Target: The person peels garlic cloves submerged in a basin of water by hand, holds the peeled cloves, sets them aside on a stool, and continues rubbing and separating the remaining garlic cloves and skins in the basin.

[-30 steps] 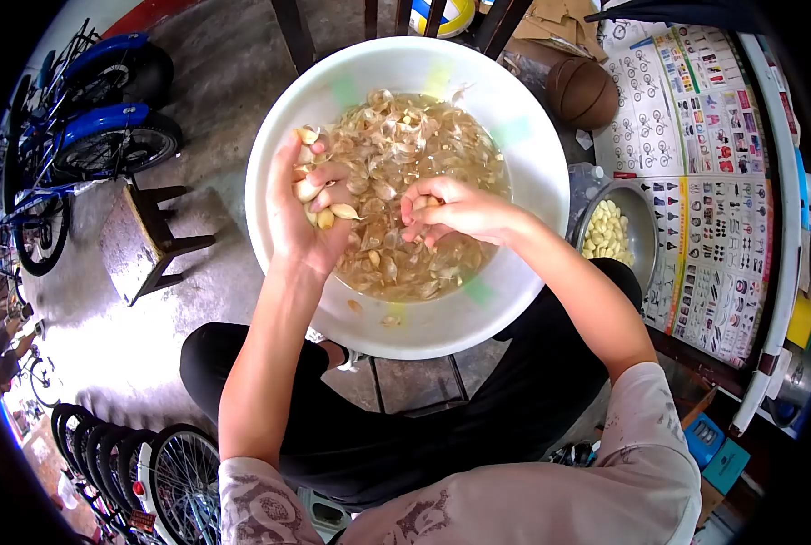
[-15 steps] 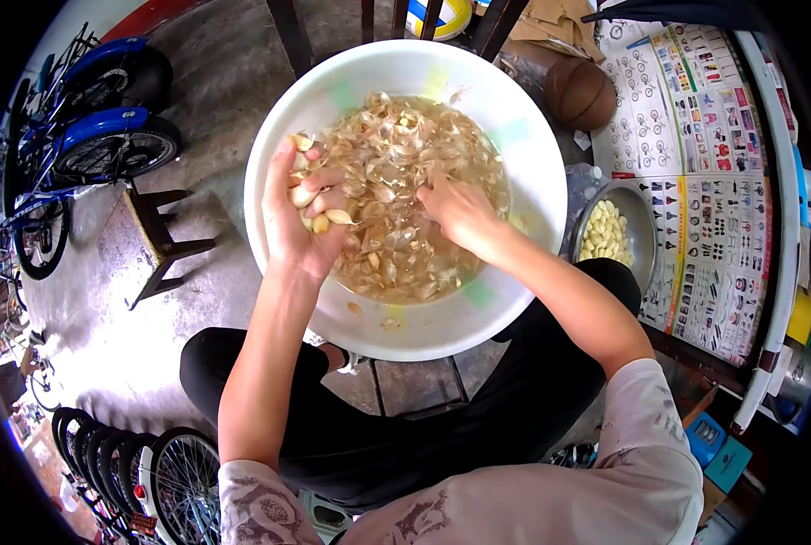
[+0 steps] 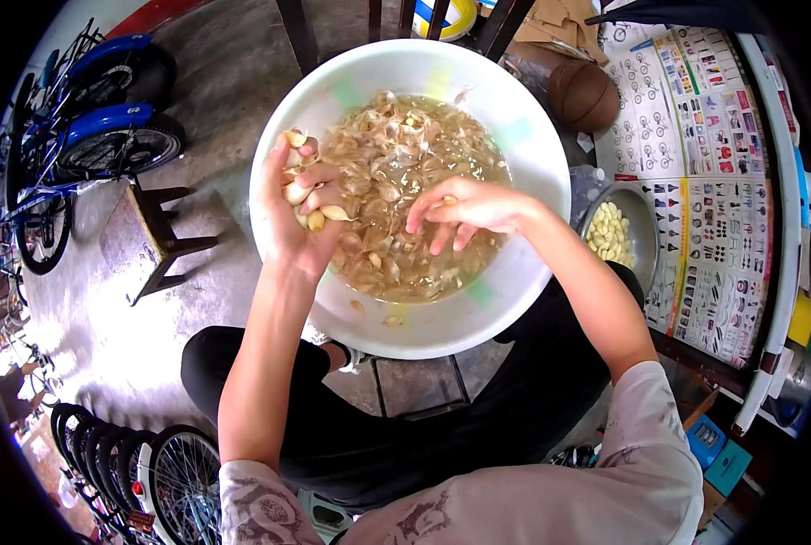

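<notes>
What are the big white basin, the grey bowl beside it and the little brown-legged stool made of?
The basin is probably plastic: smooth, milky white, softly glossy. The bowl looks like bare metal, perhaps stainless steel, since it's grey with a dull sheen. The stool seems wooden, judging by its straight dark-brown legs; glare leaves its top's finish unclear.

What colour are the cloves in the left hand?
The cloves look creamy white to yellowish, seen in the head view.
</notes>
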